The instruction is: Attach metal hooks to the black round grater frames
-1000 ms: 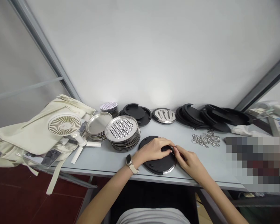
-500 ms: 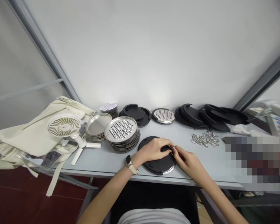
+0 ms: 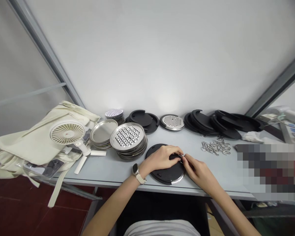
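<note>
A round black disc (image 3: 166,173) with a metal rim showing at its front right lies flat on the table near the front edge. My left hand (image 3: 161,158), with a watch at the wrist, rests over the disc, thumb and forefinger closed in a pinch. At the disc's right side, my right hand (image 3: 198,171) is also pinching. Between both sets of fingertips is a small metal wire clip (image 3: 181,160), mostly covered by the fingers. To the right lies a pile of similar bent wire clips (image 3: 216,147).
Stacked metal grater discs (image 3: 127,137) and plain metal discs (image 3: 104,131) stand left of my hands. Black round holders (image 3: 201,121) line the wall, beside a perforated disc (image 3: 172,122). A small fan (image 3: 68,132) and cream bag (image 3: 36,137) occupy the left end.
The hands stay in place over the disc's right side. The fingers have shifted slightly, and a little more of the wire clip shows between them.
</note>
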Tool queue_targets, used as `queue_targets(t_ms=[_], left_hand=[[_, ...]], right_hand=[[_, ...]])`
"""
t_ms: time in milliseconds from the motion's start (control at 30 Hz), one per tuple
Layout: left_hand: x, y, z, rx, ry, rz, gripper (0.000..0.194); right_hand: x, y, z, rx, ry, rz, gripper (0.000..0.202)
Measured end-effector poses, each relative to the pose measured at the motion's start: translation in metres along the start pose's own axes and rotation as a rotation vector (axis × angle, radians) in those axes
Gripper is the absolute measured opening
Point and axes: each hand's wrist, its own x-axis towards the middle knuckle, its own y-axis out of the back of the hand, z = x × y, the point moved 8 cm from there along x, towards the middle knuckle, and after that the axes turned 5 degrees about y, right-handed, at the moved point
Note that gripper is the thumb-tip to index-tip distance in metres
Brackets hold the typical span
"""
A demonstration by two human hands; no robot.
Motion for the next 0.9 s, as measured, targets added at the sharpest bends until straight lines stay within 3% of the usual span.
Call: queue_targets(t_ms=[733, 900], left_hand=[[-0.0007, 0.0003, 0.0069, 0.048, -0.026, -0.033, 0.021], [-0.0003, 0.0048, 0.0085, 0.095, -0.049, 0.016, 0.019]], right_hand=[[-0.0004, 0.0094, -0.0032, 0.008, -0.006, 0.087, 0.022], [0.0026, 0.0021, 0.0009, 0.032, -0.043, 0.001, 0.020]])
